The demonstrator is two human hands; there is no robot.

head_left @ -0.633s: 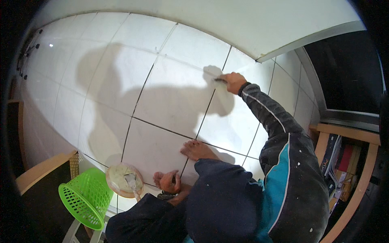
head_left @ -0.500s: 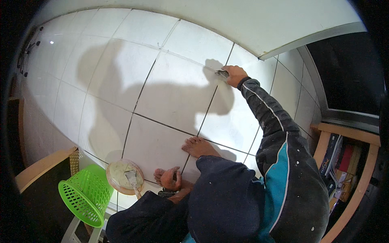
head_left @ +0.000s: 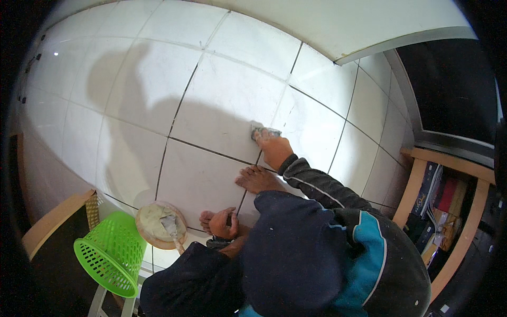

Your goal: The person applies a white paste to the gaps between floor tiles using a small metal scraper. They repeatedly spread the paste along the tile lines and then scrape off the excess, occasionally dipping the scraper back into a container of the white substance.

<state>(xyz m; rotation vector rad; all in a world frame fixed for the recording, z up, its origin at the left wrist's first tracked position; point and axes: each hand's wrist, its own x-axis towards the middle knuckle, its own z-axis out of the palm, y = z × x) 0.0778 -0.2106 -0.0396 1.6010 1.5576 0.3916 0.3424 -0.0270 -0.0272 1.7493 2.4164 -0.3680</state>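
My right hand (head_left: 274, 149) presses a small flat grey spreader (head_left: 265, 132), smeared with pale paste, against the white floor tiles (head_left: 222, 90). It sits over a tile joint just beyond my right foot (head_left: 259, 179). Above the spreader that joint looks pale; a short dark stretch shows below it. My left hand (head_left: 224, 227) rests beside my left foot, its fingers loosely curled with a gap at the thumb and nothing visible in them. To its left lies a round dish (head_left: 149, 240) of pale paste, with a putty knife (head_left: 170, 226) laid across it.
A green perforated basket (head_left: 113, 253) lies tilted at lower left, near a wooden-armed chair (head_left: 58, 216). Low on the right stands a wooden shelf (head_left: 459, 164) with books and boxes. A pale wall (head_left: 311, 26) and a dark framed doorway (head_left: 449, 84) bound the far side.
My right hand has drawn the spreader toward me along the joint, leaving the passed stretch pale instead of dark. My left hand stays by the foot; the view has shifted slightly.
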